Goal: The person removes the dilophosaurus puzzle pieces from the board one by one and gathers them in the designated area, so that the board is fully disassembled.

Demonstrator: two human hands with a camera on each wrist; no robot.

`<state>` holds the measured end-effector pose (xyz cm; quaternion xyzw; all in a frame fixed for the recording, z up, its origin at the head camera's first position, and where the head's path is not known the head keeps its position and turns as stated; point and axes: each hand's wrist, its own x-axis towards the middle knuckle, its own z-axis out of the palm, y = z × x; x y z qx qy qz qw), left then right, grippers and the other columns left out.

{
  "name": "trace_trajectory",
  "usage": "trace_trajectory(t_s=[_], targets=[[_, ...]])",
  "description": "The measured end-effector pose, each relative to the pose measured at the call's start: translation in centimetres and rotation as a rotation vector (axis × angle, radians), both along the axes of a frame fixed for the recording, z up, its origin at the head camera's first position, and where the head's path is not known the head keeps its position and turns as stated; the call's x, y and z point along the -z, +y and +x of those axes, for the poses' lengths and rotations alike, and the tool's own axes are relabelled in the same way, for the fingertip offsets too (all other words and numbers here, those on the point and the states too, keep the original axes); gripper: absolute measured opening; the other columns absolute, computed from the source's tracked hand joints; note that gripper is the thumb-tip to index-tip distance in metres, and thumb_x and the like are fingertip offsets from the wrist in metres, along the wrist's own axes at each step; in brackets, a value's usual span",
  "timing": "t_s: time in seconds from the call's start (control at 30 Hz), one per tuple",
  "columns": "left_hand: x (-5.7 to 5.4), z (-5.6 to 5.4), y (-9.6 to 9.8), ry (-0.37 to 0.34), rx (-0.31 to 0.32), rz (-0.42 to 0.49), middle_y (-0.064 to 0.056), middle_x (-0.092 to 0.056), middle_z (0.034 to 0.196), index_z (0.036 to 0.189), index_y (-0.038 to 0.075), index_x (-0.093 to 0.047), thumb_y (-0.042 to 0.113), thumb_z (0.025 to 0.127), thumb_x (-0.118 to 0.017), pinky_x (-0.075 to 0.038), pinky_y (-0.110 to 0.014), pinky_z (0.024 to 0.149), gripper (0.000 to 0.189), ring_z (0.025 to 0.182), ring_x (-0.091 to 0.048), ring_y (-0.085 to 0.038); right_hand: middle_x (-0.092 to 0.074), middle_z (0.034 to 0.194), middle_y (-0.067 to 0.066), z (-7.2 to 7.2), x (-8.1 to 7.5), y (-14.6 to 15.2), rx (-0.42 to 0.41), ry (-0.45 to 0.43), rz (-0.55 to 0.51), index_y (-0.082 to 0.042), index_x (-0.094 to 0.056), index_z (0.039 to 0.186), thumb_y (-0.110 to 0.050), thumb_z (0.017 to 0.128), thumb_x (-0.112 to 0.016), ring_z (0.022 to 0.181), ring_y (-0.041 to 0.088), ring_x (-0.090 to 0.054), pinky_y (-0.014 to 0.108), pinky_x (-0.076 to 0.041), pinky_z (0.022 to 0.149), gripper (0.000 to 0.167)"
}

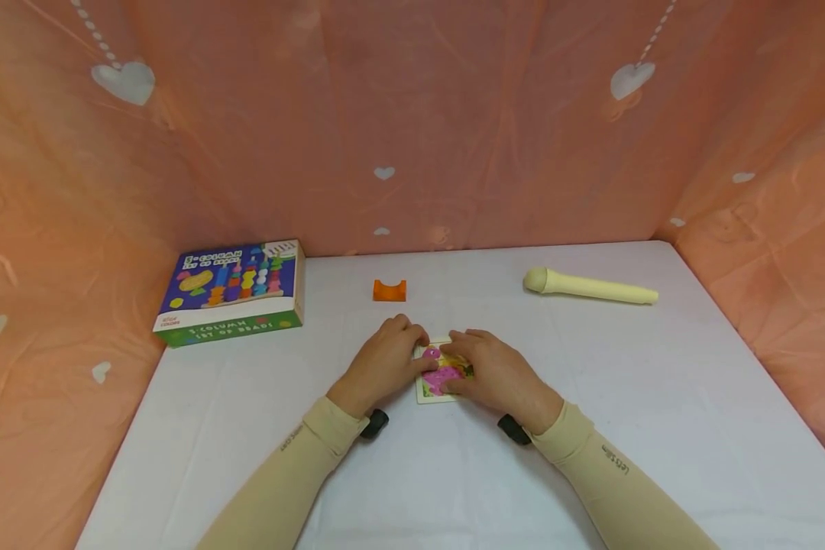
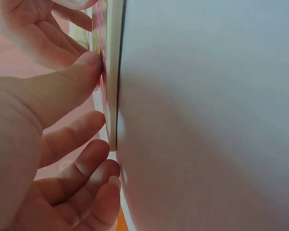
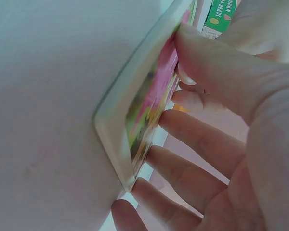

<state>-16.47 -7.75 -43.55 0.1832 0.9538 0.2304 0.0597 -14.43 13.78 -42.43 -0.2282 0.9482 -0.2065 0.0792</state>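
A small picture board (image 1: 441, 380) with a pale rim and a pink spotted animal lies flat on the table between the two hands. My left hand (image 1: 387, 362) is at its left side. In the left wrist view, the left thumb (image 2: 82, 72) touches the picture, while other fingers bend at the board's edge. From the right, my right hand (image 1: 502, 374) reaches over the board. Its thumb (image 3: 202, 53) rests on the pink part of the picture (image 3: 161, 79), and its fingers lie spread along the far side. The hands hide parts of the picture.
A bead-set box (image 1: 230, 294) stands at the back left of the white-covered table (image 1: 660, 397). Beyond the hands sits an orange block (image 1: 389, 291) with a curved notch. A pale yellow stick with a rounded end (image 1: 591, 287) lies at the back right. Pink cloth (image 1: 412, 114) hangs behind.
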Motion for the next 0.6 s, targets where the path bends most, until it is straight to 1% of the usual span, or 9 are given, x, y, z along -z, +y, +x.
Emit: trace_trajectory(t_s=[0.2,0.3,0.5,0.6], targets=[[0.05,-0.06,-0.04,-0.046,-0.013,0.039,-0.004,-0.063,0.115,0.121,0.012,-0.074,0.042,0.099,-0.08,-0.055,-0.038,0.101,0.038,0.11,-0.056,-0.021,-0.059,0.159,0.014,0.03,-0.02,0.03,0.004,-0.008,0.01,-0.014,-0.072,0.141,-0.038,0.09,-0.088,0.152,0.039,-0.051,0.057,-0.048,0.119,0.058],[0.06,-0.16,-0.09,-0.056,-0.017,0.06,-0.003,-0.063,0.115,0.121,0.012,-0.073,0.04,0.098,-0.081,-0.055,-0.037,0.101,0.037,0.11,-0.056,-0.021,-0.059,0.16,0.013,0.01,-0.03,0.03,0.007,-0.015,0.013,-0.015,-0.072,0.142,-0.038,0.091,-0.088,0.152,0.039,-0.051,0.057,-0.048,0.119,0.058],[-0.14,-0.37,-0.04,-0.08,-0.031,0.097,-0.001,-0.066,0.112,0.121,0.012,-0.072,0.037,0.098,-0.082,-0.056,-0.037,0.099,0.035,0.105,-0.059,-0.019,-0.058,0.16,0.014,-0.06,0.03,0.02,0.004,-0.013,0.004,-0.015,-0.071,0.143,-0.037,0.09,-0.088,0.151,0.039,-0.051,0.057,-0.047,0.119,0.059],[-0.15,-0.52,-0.03,-0.087,-0.033,0.122,-0.001,-0.068,0.111,0.122,0.012,-0.073,0.035,0.099,-0.081,-0.058,-0.038,0.096,0.033,0.102,-0.061,-0.019,-0.059,0.16,0.014,-0.07,0.01,0.05,0.001,-0.01,-0.001,-0.014,-0.071,0.142,-0.036,0.09,-0.089,0.151,0.039,-0.051,0.056,-0.047,0.119,0.059]])
